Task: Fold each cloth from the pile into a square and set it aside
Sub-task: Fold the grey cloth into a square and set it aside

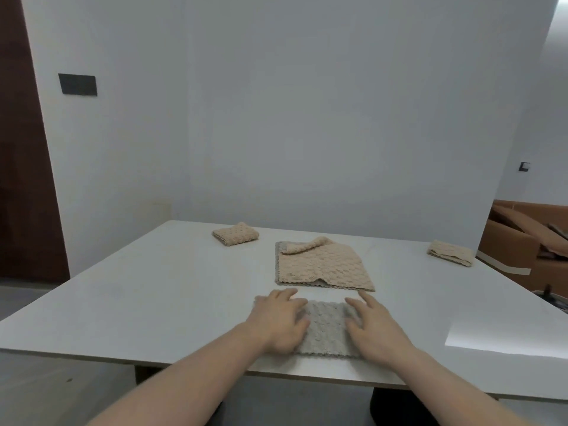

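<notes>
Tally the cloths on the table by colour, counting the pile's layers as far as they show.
Beige cloths: 3: folded far left, folded far right, top of pile.
Grey cloths: 2: one under both hands, one edging out beneath the pile.
Total: 5 visible.

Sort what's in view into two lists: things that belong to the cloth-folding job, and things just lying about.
Belongs to the job:
- grey cloth, pressed flat under left hand and right hand
- pile of unfolded cloths
- folded beige cloth, far left
- folded beige cloth at the right edge
- white table

Lying about:
- brown sofa
- dark wall plate
</notes>
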A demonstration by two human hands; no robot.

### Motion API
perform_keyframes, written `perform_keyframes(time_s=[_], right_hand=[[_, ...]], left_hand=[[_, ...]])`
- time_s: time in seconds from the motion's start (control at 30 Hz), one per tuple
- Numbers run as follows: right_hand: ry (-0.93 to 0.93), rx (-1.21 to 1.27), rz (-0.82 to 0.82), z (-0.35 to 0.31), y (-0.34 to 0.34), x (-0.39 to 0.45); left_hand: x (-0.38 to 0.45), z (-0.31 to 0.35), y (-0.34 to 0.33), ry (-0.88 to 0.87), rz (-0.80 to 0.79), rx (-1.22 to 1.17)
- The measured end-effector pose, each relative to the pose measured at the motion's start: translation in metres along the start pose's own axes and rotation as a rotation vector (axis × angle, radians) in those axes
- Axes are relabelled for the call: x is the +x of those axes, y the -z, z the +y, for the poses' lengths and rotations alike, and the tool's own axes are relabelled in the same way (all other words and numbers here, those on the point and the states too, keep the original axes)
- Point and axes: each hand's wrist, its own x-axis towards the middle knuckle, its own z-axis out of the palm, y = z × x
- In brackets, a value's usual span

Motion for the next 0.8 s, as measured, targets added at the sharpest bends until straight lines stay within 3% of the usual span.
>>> perform_keyframes(time_s=[0.17,0.8], right_hand=[[-0.049,-0.154,-0.158,-0.005,-0.031,0.008],[-0.075,-0.168,-0.183,0.02,-0.034,0.047]], left_hand=[[0.015,-0.002,-0.032,0.099,-0.103,-0.035],[0.053,-0.029,-0.043,0.137,-0.087,0.019]])
